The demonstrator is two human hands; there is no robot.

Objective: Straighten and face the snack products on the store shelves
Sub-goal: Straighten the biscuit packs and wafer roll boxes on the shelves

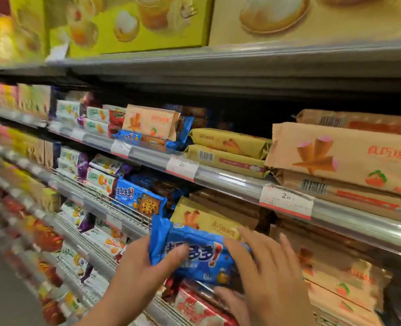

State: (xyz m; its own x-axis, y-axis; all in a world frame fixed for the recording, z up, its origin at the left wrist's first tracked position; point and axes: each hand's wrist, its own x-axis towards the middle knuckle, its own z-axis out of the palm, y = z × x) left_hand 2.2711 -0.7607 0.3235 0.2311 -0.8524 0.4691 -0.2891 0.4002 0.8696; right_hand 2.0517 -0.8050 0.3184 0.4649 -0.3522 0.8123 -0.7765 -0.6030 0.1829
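Head view: both hands grip blue pack at lower centre. Left hand pinches its left end, thumb on front; right hand curls round its right end.

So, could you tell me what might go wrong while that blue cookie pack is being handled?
The blue cookie pack, held between the left hand and right hand, could crush if squeezed. Sliding it in may nudge the red pack below or the yellow pack behind.
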